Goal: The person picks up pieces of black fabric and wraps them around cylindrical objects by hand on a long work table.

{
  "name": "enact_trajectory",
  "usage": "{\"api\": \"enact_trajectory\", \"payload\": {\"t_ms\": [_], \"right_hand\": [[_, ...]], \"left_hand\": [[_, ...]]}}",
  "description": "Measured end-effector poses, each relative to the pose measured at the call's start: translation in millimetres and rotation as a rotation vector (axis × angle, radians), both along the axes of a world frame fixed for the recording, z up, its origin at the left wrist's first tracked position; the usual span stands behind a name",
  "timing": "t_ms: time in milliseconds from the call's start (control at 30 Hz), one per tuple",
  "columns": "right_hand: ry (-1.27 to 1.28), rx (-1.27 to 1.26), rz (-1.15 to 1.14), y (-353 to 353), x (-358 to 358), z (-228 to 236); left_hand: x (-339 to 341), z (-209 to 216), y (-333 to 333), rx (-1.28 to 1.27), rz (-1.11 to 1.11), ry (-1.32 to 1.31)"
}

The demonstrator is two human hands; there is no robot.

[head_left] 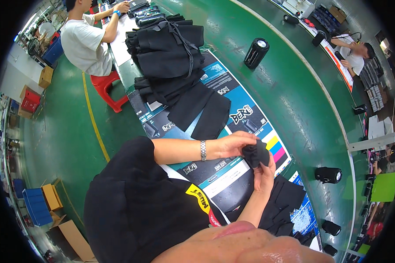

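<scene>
Both my hands hold a bunched piece of black cloth point(255, 154) above the table. My left hand point(238, 144), with a metal-band watch on its wrist, pinches the cloth at its upper left. The fingers of my right hand point(263, 176) close on its lower right side. Just beyond my left hand, flat black cloth pieces point(211, 116) lie overlapping. Farther off, a thick stack of black cloth point(166, 48) is bound with a dark strip. More black cloth pieces point(285, 199) are heaped beside my right forearm.
Printed sheets point(245, 109) cover the table. To the right, a green conveyor belt point(281, 87) carries black cylindrical speakers point(256, 52), one more speaker point(328, 175) standing nearer. A co-worker point(85, 39) sits on a red stool point(107, 90) at the far left; another person point(353, 57) works across the belt.
</scene>
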State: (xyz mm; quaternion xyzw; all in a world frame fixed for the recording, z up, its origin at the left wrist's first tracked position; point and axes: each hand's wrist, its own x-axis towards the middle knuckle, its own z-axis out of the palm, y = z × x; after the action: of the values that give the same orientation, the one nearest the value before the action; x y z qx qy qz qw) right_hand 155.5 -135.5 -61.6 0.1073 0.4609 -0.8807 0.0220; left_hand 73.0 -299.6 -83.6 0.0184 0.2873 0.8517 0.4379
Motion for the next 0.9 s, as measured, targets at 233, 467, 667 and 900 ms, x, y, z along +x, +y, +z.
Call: {"api": "enact_trajectory", "payload": {"t_ms": [233, 467, 667, 900], "right_hand": [[-0.065, 0.156, -0.165, -9.3, -1.8, -2.7], [0.058, -0.025, 0.019, 14.9, 13.1, -13.8], [0.08, 0.018, 0.387, 27.4, 27.3, -5.4], [0.021, -0.284, -0.08, 33.3, 22.7, -31.5]], "left_hand": [[-12.6, 0.5, -10.1, 0.004, -0.011, -0.156], [-6.1, 6.5, -15.9, 0.028, -0.231, 0.027], [-5.0, 15.0, -20.0, 0.022, -0.457, 0.147], [-13.2, 20.3, -11.5, 0.017, -0.453, 0.379]]}}
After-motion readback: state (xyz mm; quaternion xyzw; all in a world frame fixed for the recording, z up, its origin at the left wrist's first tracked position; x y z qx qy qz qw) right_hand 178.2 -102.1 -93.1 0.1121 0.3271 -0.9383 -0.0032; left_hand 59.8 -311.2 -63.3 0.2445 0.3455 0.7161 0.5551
